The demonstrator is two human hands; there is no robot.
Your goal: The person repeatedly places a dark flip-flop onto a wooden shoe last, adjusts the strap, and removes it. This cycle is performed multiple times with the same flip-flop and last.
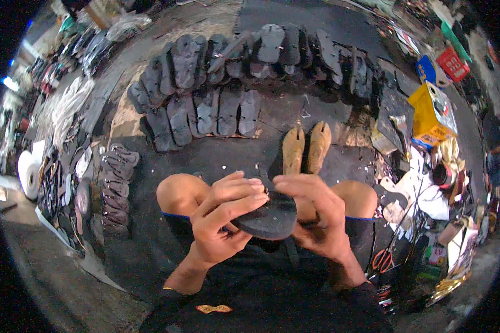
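Note:
In front of my lap I hold a black sandal sole (271,221) between both hands, its rounded end toward me. My left hand (221,213) is closed on the left side, its fingertips near a small dark piece on the upper face that is too small to name. Around the right side curl the fingers of my right hand (321,213), with its thumb partly hidden. Just beyond my right hand, two yellowish wooden shoe lasts (293,149) lie side by side on the dark mat (205,161).
Rows of black soles (228,108) spread across the far side. At left lies a column of brown soles (116,188), with a white roll (30,173) beyond. A yellow tin (432,115) stands at right; orange-handled scissors (383,260) lie among scraps nearer me.

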